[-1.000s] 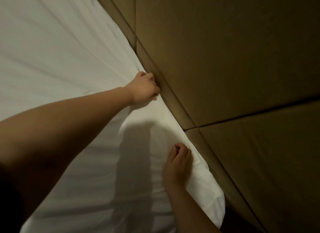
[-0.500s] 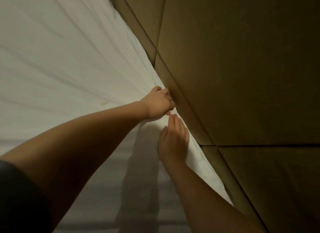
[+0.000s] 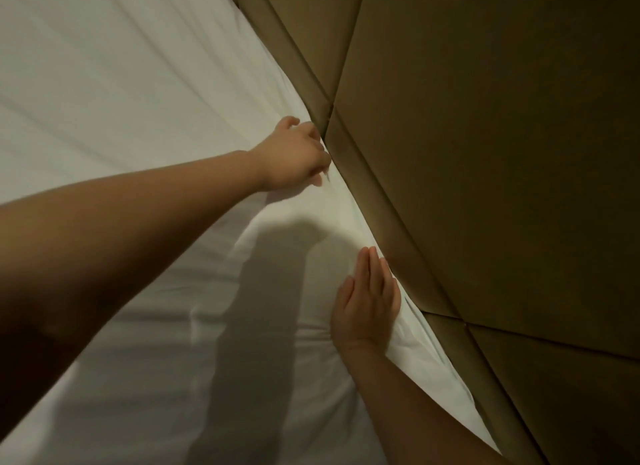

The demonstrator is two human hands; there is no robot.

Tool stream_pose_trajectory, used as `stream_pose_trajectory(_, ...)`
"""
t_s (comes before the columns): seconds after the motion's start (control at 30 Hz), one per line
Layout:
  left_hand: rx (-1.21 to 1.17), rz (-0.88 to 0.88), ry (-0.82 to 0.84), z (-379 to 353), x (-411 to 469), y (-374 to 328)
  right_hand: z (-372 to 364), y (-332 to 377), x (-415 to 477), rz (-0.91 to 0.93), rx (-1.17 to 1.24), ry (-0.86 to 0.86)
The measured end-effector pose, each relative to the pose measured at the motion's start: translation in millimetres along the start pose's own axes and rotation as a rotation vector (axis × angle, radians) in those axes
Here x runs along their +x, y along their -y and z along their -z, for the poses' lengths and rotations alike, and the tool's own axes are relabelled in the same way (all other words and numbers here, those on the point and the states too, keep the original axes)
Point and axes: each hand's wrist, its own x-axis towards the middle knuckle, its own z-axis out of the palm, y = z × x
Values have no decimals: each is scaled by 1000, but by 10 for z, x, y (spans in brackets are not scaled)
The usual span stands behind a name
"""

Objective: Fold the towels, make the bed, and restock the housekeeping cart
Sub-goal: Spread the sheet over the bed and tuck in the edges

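Sheet position: The white sheet lies under both my hands and fills the left and lower part of the view. Its long edge runs diagonally along the headboard and touches it.
Left hand to sheet: My left hand is at the sheet's edge, right against the headboard, near a joint between two panels.
Left hand state: The fingers are curled and grip a fold of the sheet. Short creases fan out from the grip.
Right hand to sheet: My right hand rests on the sheet lower along the same edge, well apart from the left hand. Its little-finger side is just beside the headboard.
Right hand state: It lies flat, palm down. The fingers are straight and held together, pressing on the cloth and holding nothing.
Left arm pose: It is stretched out from the left edge of the view, bare, and crosses above the sheet.
Right arm pose: It comes in from the lower right, bare, with the wrist low on the cloth.
Headboard: Padded brown panels with stitched seams.
Shadow: An arm's shadow falls on the sheet between my two arms.
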Motion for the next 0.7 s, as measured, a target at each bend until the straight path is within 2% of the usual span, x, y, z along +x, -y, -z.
stream_pose_trajectory(0.13, -91, 68, -7, -116, 91, -8, -40, -6, -18, 2, 12, -10)
stream_pose_trajectory(0.3, -148, 51, -56, -156, 116, 21, -39, -17, -14, 3, 14, -21)
stream_pose_trajectory(0.7, -110, 142, -23, -116, 135, -101, 19, 14, 26, 28, -15, -22)
